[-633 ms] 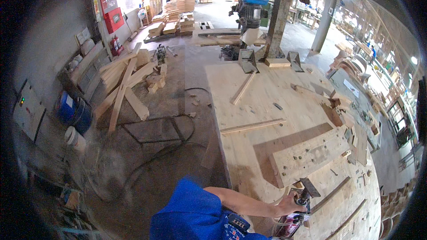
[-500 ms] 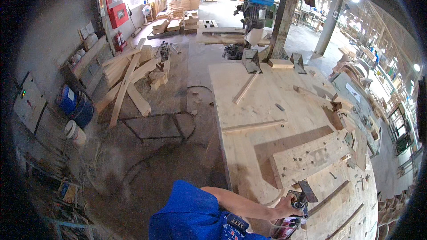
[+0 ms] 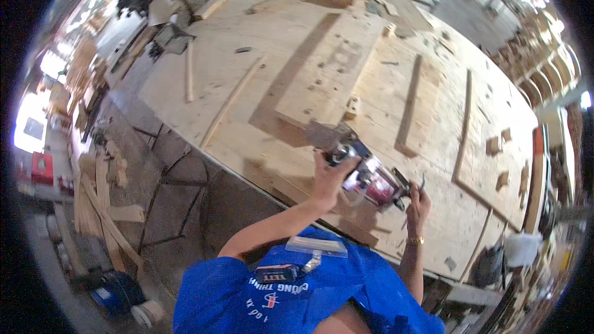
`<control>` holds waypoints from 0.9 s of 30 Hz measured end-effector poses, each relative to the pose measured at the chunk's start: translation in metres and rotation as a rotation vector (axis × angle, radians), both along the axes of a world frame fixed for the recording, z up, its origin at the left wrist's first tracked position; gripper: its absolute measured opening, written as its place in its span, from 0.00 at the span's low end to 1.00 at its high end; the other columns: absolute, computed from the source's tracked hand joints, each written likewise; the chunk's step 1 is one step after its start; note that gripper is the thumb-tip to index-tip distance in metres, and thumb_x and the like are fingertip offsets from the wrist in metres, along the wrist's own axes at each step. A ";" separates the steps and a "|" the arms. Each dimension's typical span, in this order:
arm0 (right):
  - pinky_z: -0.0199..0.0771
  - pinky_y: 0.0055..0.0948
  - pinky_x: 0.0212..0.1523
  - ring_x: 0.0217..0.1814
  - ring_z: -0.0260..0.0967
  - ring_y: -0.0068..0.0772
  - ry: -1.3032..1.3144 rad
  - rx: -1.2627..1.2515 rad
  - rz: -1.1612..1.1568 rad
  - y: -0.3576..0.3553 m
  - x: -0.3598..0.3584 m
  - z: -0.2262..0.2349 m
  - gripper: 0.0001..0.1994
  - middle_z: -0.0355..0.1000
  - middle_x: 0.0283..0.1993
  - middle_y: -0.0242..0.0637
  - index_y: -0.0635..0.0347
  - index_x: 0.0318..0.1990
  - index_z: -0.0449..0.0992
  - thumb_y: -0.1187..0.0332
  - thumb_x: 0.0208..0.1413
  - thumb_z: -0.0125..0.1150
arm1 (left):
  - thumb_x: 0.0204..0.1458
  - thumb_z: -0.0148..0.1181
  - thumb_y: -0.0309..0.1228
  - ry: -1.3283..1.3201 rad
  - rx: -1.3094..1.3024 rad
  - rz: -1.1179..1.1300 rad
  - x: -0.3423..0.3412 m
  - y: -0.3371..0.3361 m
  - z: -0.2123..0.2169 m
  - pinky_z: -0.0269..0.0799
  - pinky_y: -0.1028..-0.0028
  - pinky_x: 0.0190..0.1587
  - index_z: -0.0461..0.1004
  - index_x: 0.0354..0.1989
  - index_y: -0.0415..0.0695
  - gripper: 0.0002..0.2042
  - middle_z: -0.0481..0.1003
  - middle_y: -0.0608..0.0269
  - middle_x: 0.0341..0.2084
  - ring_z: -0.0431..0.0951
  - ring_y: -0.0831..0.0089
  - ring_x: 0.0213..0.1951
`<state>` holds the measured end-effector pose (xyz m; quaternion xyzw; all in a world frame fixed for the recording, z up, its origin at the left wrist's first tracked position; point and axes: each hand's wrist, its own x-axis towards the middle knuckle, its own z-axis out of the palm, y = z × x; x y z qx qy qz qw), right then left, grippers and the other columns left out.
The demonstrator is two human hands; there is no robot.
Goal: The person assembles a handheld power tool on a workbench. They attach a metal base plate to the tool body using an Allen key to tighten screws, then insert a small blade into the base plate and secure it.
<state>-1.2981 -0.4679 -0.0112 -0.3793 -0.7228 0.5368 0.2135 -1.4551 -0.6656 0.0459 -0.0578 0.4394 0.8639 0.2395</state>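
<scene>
Hands gripped one power tool [image 3: 370,179]: left hand [image 3: 330,176] curled over its near end, arm bent; right hand [image 3: 419,201] closed at its far end.

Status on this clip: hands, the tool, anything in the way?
Left hand grips the top of the red power tool. Right hand at its rear end, grip unclear. Tool held over the plywood workbench; wood strips beyond it, none against the tool.

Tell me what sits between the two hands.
In the head view, a red and silver power tool lies between the left hand and right hand, over the plywood bench.
</scene>
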 end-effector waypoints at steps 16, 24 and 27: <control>0.67 0.26 0.46 0.41 0.68 0.28 0.021 0.315 0.203 -0.004 -0.036 0.023 0.10 0.73 0.39 0.41 0.67 0.41 0.75 0.70 0.59 0.53 | 0.54 0.56 0.39 0.056 -0.128 -0.179 -0.030 -0.025 -0.091 0.73 0.68 0.46 0.67 0.50 0.50 0.16 0.73 0.64 0.44 0.75 0.69 0.44; 0.67 0.25 0.39 0.39 0.68 0.29 -0.039 0.185 0.302 0.039 0.019 -0.027 0.16 0.73 0.40 0.39 0.67 0.52 0.69 0.70 0.57 0.52 | 0.36 0.73 0.47 0.074 -0.247 -0.196 -0.035 0.006 -0.040 0.66 0.70 0.47 0.60 0.45 0.45 0.33 0.68 0.60 0.39 0.68 0.71 0.43; 0.68 0.27 0.45 0.44 0.68 0.28 0.087 0.084 0.404 0.038 0.013 -0.027 0.18 0.70 0.48 0.39 0.67 0.53 0.70 0.75 0.54 0.53 | 0.34 0.74 0.47 0.193 -0.366 -0.269 -0.038 0.018 -0.034 0.65 0.69 0.50 0.60 0.47 0.45 0.35 0.70 0.60 0.41 0.69 0.69 0.45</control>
